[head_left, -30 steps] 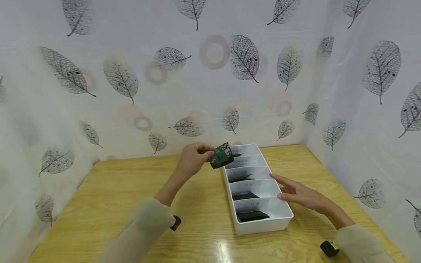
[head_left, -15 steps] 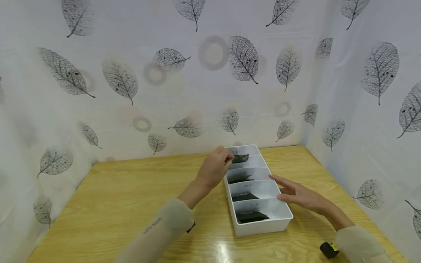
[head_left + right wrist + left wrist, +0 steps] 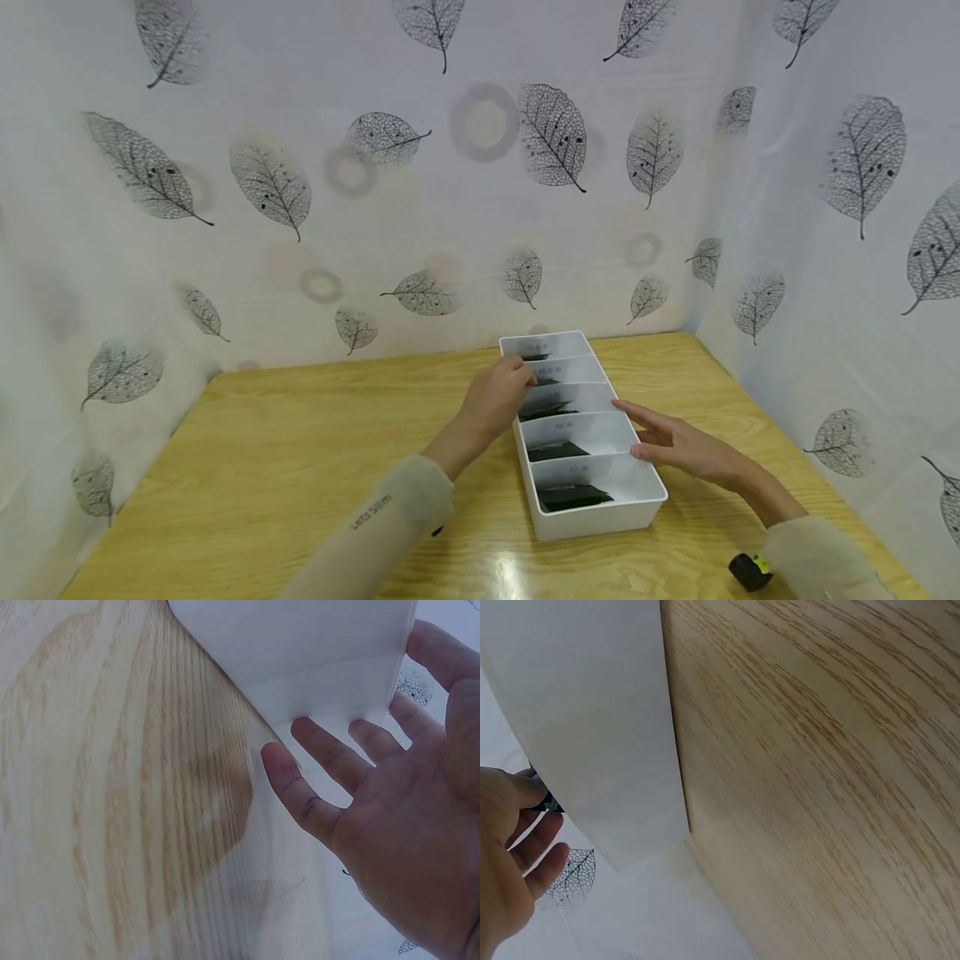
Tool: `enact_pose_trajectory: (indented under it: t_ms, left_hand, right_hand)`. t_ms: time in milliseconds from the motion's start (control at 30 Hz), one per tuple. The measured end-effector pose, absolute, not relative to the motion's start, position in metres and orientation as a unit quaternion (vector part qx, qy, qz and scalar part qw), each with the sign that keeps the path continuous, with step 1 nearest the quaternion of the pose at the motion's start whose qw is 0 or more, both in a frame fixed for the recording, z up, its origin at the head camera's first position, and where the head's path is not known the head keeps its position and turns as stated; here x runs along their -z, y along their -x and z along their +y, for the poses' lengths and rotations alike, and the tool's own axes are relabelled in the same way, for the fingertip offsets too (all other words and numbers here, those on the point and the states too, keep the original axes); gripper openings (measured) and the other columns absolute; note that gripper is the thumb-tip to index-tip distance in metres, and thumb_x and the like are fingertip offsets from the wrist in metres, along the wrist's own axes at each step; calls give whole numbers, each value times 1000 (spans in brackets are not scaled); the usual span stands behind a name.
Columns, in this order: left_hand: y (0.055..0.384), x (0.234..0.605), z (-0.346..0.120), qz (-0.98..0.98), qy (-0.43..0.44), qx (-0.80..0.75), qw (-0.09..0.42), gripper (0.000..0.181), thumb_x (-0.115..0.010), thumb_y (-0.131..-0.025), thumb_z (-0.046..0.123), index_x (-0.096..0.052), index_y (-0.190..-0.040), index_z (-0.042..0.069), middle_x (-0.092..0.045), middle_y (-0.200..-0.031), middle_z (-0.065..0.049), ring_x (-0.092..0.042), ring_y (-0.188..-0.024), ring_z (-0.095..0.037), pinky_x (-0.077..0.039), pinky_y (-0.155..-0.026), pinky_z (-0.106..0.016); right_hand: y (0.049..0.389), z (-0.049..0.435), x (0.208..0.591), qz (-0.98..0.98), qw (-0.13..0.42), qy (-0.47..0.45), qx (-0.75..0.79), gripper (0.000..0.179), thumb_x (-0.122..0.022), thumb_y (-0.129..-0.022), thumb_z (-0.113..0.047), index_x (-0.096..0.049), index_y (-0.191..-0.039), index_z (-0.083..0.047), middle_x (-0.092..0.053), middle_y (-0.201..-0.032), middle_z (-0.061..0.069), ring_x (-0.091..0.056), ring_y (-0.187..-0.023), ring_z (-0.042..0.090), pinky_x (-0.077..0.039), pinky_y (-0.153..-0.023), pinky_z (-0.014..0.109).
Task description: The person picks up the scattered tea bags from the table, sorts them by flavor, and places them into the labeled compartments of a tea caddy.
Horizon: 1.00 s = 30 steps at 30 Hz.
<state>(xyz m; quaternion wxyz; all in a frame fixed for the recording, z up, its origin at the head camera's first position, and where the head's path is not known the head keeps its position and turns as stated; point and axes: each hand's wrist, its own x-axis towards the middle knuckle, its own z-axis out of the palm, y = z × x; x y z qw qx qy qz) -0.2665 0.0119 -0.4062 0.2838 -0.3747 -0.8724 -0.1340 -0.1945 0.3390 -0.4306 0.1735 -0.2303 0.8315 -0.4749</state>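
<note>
A long white divided box (image 3: 592, 521) stands on the table, with dark flat packets in its compartments. My left hand (image 3: 495, 398) is at the box's left rim, its fingertips over the second compartment from the back. In the left wrist view my thumb and fingers pinch a dark patterned packet (image 3: 553, 802) just behind the box wall; most of it is hidden. My right hand (image 3: 693, 450) touches the right rim. The right wrist view shows its fingers (image 3: 330, 754) spread and fairly straight along the box's outer side.
Black packets (image 3: 573, 497) lie in the front compartment. The dividers carry small printed labels, too blurred to read. Wooden tabletop (image 3: 300, 467) spreads to the left. A leaf-patterned curtain (image 3: 420, 208) closes off the back and sides. A black wrist device (image 3: 750, 572) sits by the right sleeve.
My left hand has carried the green-and-black packet from above the box's left edge rightward and down into the second compartment from the back. The right hand has stayed on the rim.
</note>
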Motion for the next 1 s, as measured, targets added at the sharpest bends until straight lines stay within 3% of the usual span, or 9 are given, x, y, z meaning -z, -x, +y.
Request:
enact_pose_trajectory:
  t_ms: [333, 533, 733, 800, 933, 1000]
  left_hand:
    - [268, 409, 11, -900, 342, 65, 261, 22, -67, -95, 3, -83, -98, 19, -74, -100, 2, -68, -97, -20, -55, -81, -32]
    - [267, 406, 10, -915, 330, 54, 227, 27, -63, -97, 2, -83, -104, 18, -74, -106, 1, -66, -102, -21, -55, -84, -34]
    - [268, 406, 5, -904, 346, 49, 245, 22, -69, -93, 3, -83, -105, 15, -75, -102, 0, -66, -98, -20, -54, -84, -34]
    - [268, 408, 2, -897, 356, 59, 254, 20, -70, -94, 4, -82, -106, 13, -75, -102, -2, -67, -97, -21, -54, -85, -35]
    - [269, 410, -3, -889, 373, 91, 251, 17, -70, -96, 8, -80, -110, 6, -75, -107, -6, -67, -100, -25, -55, -89, -37]
    - [267, 410, -5, -890, 376, 103, 237, 20, -70, -98, 11, -77, -114, 3, -74, -113, -9, -67, -105, -28, -54, -93, -39]
  right_hand:
    - [198, 337, 431, 829, 181, 227, 479, 69, -53, -108, -19, -18, -167, -17, -13, -167, 28, -36, -142, 55, -42, -106, 62]
    - [200, 336, 432, 828, 181, 229, 478, 69, -54, -108, -19, -18, -167, -17, -13, -167, 29, -36, -142, 55, -43, -105, 62]
    - [201, 336, 430, 832, 178, 238, 468, 68, -54, -108, -19, -19, -167, -17, -14, -167, 28, -36, -141, 56, -42, -105, 65]
    - [201, 336, 429, 837, 172, 243, 460, 68, -55, -108, -19, -20, -167, -17, -15, -167, 28, -36, -141, 56, -44, -105, 59]
    - [199, 336, 426, 840, 153, 253, 454, 68, -55, -108, -17, -21, -166, -12, -19, -166, 27, -38, -141, 56, -47, -102, 34]
    - [197, 334, 423, 850, 138, 247, 445, 68, -55, -108, -18, -20, -166, -11, -21, -167, 26, -37, -142, 54, -48, -101, 33]
